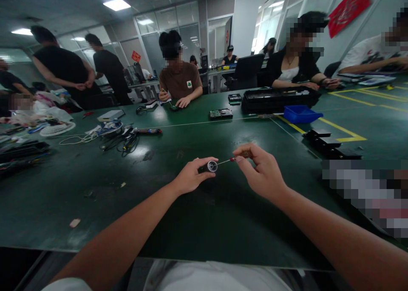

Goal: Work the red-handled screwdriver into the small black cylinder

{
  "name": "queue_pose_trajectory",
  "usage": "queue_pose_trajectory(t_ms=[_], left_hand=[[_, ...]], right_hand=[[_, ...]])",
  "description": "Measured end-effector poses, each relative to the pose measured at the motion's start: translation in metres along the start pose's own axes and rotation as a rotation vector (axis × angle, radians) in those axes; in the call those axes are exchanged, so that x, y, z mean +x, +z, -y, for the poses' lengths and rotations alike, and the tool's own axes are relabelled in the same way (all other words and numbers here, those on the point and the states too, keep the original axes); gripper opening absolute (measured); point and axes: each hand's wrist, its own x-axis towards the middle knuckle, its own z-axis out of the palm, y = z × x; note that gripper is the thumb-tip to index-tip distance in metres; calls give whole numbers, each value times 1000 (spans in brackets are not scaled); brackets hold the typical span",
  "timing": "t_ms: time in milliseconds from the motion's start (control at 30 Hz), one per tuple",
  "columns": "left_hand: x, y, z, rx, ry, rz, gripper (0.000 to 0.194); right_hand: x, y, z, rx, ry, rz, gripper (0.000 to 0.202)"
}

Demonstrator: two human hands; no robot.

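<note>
My left hand point(191, 175) is closed around a small dark cylindrical part point(211, 166) with a pale round rim, its open end turned to the right. Between the fingers of my right hand point(262, 172) is a screwdriver point(232, 159) with a thin metal shaft and a red collar; my fingers cover part of its handle. The shaft points left, and its tip reaches the round end of the part. Both hands are held over the green table point(191, 227). What the tip touches inside the rim is too small to make out.
Cables point(127, 140) and a pen-like tool point(149, 131) lie at left. Ahead are a hard drive point(221, 114), a long black tray point(280, 100) and a blue scoop-shaped bin point(301, 114). Black brackets point(331, 145) lie at right. A person point(181, 78) works opposite; others sit or stand around.
</note>
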Motion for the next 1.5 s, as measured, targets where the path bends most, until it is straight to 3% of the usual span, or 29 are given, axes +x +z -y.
queue_pose_trajectory(t_ms=[100, 267, 400, 600, 733, 967, 1167, 1500], left_hand=[[0, 0, 1, 50, 23, 6, 43], [0, 0, 0, 112, 79, 30, 42], [1, 0, 1, 157, 91, 48, 44], [1, 1, 2, 143, 65, 22, 43], [1, 2, 2, 140, 69, -4, 42], [1, -1, 2, 98, 24, -106, 41], [1, -1, 3, 168, 44, -117, 41], [1, -5, -3, 207, 1, -143, 41]], right_hand=[[2, 0, 2, -43, 5, 22, 9], [4, 0, 3, -126, 73, 24, 28], [4, -1, 1, -119, 65, 56, 23], [4, 1, -4, -70, 67, 80, 19], [4, 1, -3, -100, 121, 97, 27], [2, 1, 3, -133, 15, 178, 25], [5, 0, 1, -146, 106, 190, 35], [1, 2, 2, -123, 43, 224, 31]])
